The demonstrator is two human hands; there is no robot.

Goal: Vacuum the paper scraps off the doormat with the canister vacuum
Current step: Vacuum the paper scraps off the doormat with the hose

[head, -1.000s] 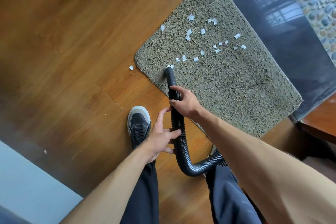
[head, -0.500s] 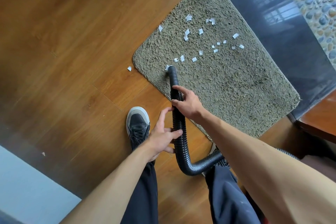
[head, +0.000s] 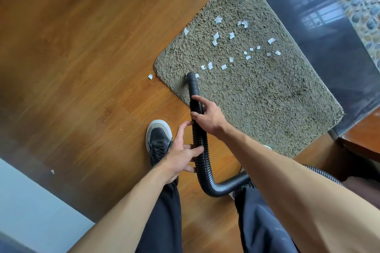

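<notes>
A shaggy olive doormat (head: 257,96) lies on the wooden floor, with several white paper scraps (head: 232,47) scattered over its far half. A black ribbed vacuum hose (head: 202,154) curves up from between my legs, and its smooth nozzle end (head: 192,80) rests on the mat's near-left part, next to one scrap. My right hand (head: 207,116) grips the hose a short way behind the nozzle. My left hand (head: 183,154) holds the hose lower down, fingers partly curled round it. The canister itself is out of view.
One scrap (head: 150,76) lies on the floor just left of the mat. My left shoe (head: 158,139) stands beside the hose. A dark glossy threshold (head: 333,51) and pebble tiling border the mat's far side. A pale wall (head: 30,207) is at lower left.
The nozzle has slid slightly toward the mat's left edge, and the scrap that was at its tip now lies beside it. Both hands keep their hold.
</notes>
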